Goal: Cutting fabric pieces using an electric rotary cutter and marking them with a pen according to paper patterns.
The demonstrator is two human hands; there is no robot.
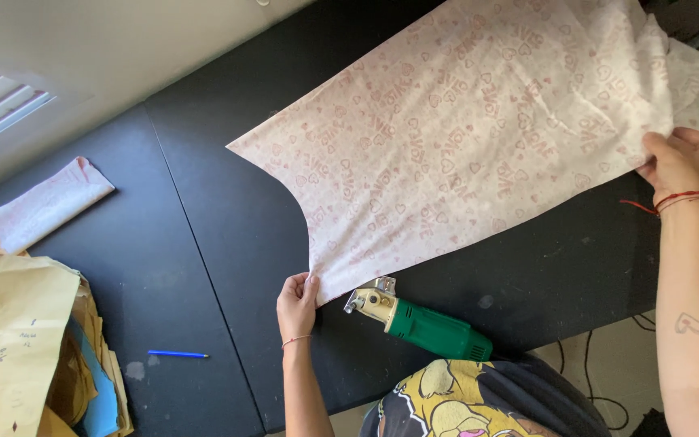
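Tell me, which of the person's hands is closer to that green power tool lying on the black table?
Left. The left hand grips the fabric corner just beside the green power tool; the right hand holds the far edge, well away.

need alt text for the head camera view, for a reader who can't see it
Two hands hold a pink-patterned white fabric piece flat on a black table: left hand at its near corner, right hand at its far edge. A green handheld cutter lies beside the left hand.
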